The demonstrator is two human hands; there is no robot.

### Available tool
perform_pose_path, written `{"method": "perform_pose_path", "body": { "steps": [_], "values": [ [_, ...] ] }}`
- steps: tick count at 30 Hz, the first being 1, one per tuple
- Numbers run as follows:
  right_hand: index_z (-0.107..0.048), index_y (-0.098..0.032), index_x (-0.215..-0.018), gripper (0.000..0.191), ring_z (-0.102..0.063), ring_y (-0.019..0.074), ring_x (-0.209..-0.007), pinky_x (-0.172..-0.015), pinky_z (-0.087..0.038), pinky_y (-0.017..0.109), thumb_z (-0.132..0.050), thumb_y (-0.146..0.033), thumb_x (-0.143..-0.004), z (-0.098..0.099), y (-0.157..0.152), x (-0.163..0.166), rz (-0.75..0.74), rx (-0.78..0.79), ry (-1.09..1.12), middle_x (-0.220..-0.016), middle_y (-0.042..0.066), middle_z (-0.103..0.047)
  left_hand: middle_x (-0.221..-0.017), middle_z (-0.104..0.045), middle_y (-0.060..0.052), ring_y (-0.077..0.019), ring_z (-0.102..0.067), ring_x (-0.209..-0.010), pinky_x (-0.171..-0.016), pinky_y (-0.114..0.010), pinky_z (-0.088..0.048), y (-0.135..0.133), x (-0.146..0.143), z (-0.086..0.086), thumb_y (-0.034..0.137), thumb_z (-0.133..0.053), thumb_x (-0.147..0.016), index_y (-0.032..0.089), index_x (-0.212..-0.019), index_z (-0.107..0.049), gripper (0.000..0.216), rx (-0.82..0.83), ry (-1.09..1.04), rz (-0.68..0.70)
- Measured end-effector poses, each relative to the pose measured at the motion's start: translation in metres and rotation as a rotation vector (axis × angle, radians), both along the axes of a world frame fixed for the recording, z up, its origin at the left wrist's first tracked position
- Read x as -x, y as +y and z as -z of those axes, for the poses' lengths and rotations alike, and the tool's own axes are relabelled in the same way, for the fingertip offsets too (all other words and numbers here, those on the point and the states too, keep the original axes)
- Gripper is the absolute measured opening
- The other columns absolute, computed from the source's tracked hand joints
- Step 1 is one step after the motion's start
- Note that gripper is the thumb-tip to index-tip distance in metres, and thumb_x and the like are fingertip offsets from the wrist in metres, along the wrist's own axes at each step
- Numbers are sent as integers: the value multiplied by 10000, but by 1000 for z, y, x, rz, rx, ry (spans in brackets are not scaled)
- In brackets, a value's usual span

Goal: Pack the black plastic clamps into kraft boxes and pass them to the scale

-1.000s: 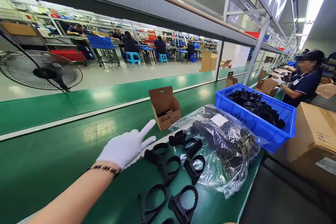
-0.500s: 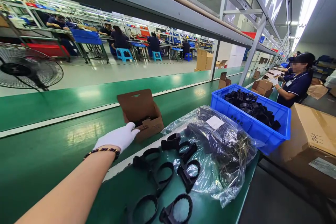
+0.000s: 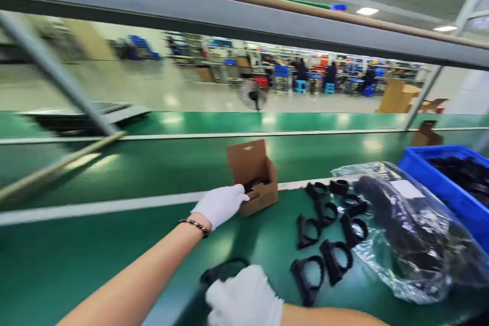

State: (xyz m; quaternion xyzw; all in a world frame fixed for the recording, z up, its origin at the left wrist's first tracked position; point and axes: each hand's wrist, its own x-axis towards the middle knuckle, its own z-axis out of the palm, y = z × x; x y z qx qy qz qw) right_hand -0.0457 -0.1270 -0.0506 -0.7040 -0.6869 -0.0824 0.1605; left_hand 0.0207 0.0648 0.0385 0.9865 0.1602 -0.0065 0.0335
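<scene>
My left hand [image 3: 221, 205], in a white glove, grips the near left edge of an open brown cardboard box [image 3: 260, 198]. Dark parts lie inside the box, and its flap stands up at the back. At the bottom, my right hand [image 3: 244, 296], also gloved and slightly blurred, has its fingers curled at a black ring clamp [image 3: 225, 269]; the hand partly hides this clamp. More black ring clamps [image 3: 335, 261] lie on the green bench between the box and a clear plastic bag [image 3: 412, 229] of dark parts.
A blue bin [image 3: 445, 178] holding black parts stands at the right. A pale bar [image 3: 57, 168] slants across the bench at the left. Metal framing [image 3: 267, 15] spans overhead. Beyond the bench are a fan [image 3: 252, 95] and seated people.
The view has swung left, so the box and clamps appear farther right. My right hand has come into view by a clamp. My left hand stays on the box.
</scene>
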Motion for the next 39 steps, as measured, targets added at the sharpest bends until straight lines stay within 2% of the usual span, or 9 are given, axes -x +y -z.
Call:
{"method": "perform_pose_path", "body": {
  "steps": [5, 9, 13, 18, 22, 26, 31, 35, 39],
  "values": [
    [-491, -179, -1112, 257, -588, 212, -827, -942, -435, 498, -343, -298, -938, 6, -19, 9, 58, -524, 133, -904, 68, -624, -850, -697, -87, -243, -671, -838, -793, -360, -490, -5, 137, 42, 426, -358, -938, 200, -937, -635, 357, 40, -82, -55],
    [-386, -125, -1339, 426, -553, 247, -1057, -1003, -407, 484, -471, -238, -937, -23, -17, 13, 112, -690, 82, -1093, 131, -611, -1346, -523, -164, -298, -490, -1271, -1079, -475, -370, -23, 198, 89, 649, -398, -875, 178, -1398, -377, 704, 289, -828, -41],
    [-500, -128, -1249, 359, -591, 283, -908, -796, -487, 453, -486, -229, -905, -54, 16, 29, 207, -300, 22, -962, 127, -635, -1603, -110, -120, -275, -123, -1475, -1211, -433, -132, -47, 200, 121, 683, -395, -865, 212, -1526, -30, 890, 709, -973, -114],
    [-632, -114, -965, 202, -584, 287, -752, -633, -466, 422, -518, -192, -818, -76, 43, 45, 104, 201, -79, -850, 137, -612, -1607, -129, -76, -260, -86, -1481, -1224, -437, -73, -58, 191, 126, 603, -378, -915, 250, -1522, -122, 748, 859, -973, -229],
    [-655, -162, -878, 221, -575, 251, -833, -749, -472, 424, -451, -248, -891, -88, 24, 27, -27, 73, 10, -906, 114, -610, -1602, -157, -78, -268, -119, -1475, -1226, -438, -94, -49, 196, 120, 637, -378, -900, 218, -1519, -170, 776, 906, -967, -143],
    [-531, -252, -1273, 365, -541, 220, -1137, -948, -469, 416, -295, -261, -995, -63, 1, -8, 142, -559, 592, -1206, 87, -588, -1602, -152, -24, -216, -143, -1471, -1221, -397, -177, -46, 196, 111, 622, -180, -943, 243, -1523, -166, 694, 1081, -926, -143],
    [-167, -258, -1504, 673, -517, 244, -1245, -960, -509, 446, -504, -411, -942, 7, 9, -19, 199, -368, 1067, -1413, 134, -462, -1600, -155, -79, -266, -180, -1461, -1194, -461, -247, -55, 188, 103, 524, -475, -914, 258, -1528, 26, 836, 1104, -777, -268],
    [-231, -237, -1475, 621, -441, 260, -1316, -1065, -408, 507, -509, -361, -933, 26, 14, -16, 215, -516, 881, -1427, 151, -434, -1498, -386, -110, -268, -366, -1391, -1173, -494, -279, -52, 188, 106, 408, -551, -900, 294, -1503, -159, 728, 805, -941, -184],
    [-448, -195, -1320, 544, -451, 312, -1295, -1047, -425, 533, -595, -467, -872, 8, -7, -26, -5, -517, 485, -1317, 157, -524, -1275, -580, -78, -297, -496, -1287, -1156, -541, -289, -39, 196, 101, 429, -713, -775, 315, -1293, -491, 576, 447, -906, 193]
  ]
}}
